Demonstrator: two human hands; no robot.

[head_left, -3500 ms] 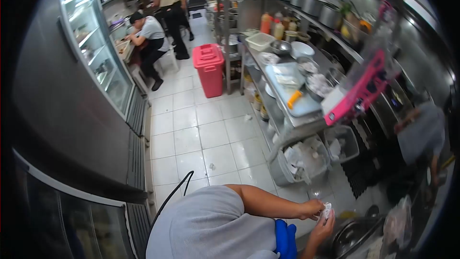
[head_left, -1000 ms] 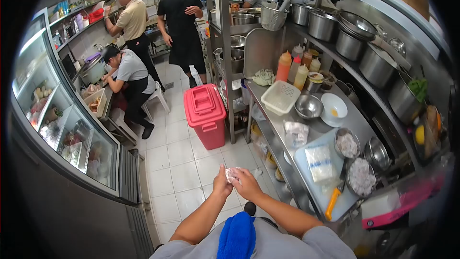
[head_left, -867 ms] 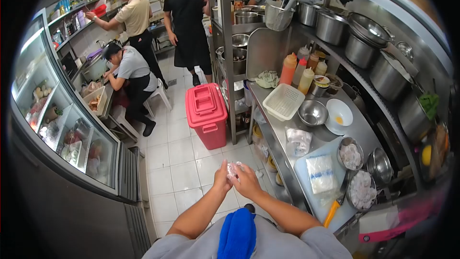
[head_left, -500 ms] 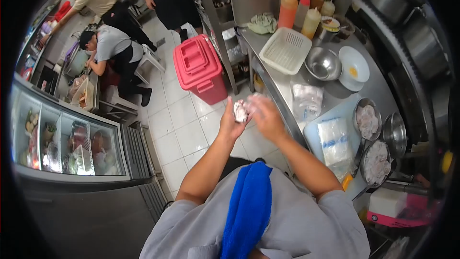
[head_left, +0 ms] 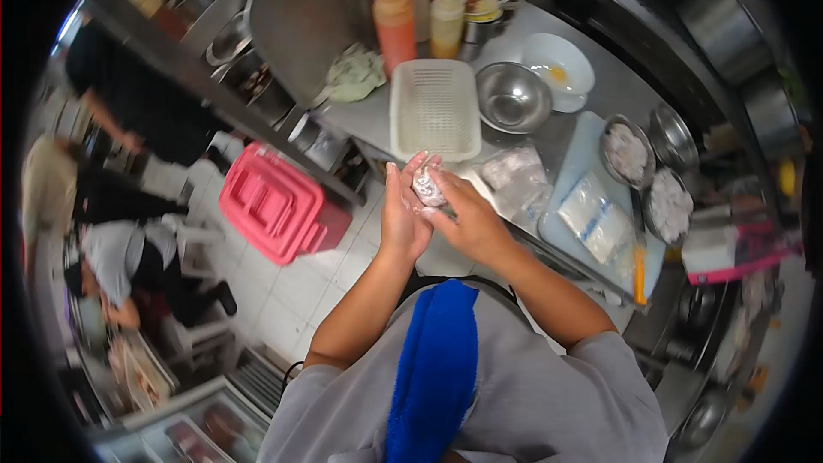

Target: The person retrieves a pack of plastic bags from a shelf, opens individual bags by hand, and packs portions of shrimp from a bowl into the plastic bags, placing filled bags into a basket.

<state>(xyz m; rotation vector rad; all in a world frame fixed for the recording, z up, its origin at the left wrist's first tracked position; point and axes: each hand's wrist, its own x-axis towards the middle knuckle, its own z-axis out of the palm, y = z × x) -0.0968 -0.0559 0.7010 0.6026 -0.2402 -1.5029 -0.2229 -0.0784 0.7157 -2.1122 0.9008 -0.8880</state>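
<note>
Between my hands, in front of my chest, is a small whitish lump [head_left: 428, 185] with a floury look. It lies against the palm and fingers of my left hand [head_left: 406, 213], and the fingers of my right hand [head_left: 470, 219] press on it from the right. Just beyond my fingertips stands a white perforated basket [head_left: 435, 111] on the steel counter [head_left: 360, 120]. To its right are a steel bowl [head_left: 513, 98] and a white bowl [head_left: 559, 70]. Plastic-wrapped packs [head_left: 514, 178] lie near the counter's front edge.
A blue cutting board [head_left: 573, 154] holds a bag [head_left: 594, 219] and an orange-handled knife [head_left: 639, 274]. Bowls of pale pieces [head_left: 627, 153] stand beside it. Sauce bottles [head_left: 394, 30] are behind the basket. A red bin [head_left: 279, 206] and several people are at the left.
My view has turned right, so the counter now lies ahead. My hands have come over to the counter's edge with the lump. My right hand, raised and blurred before, now touches it.
</note>
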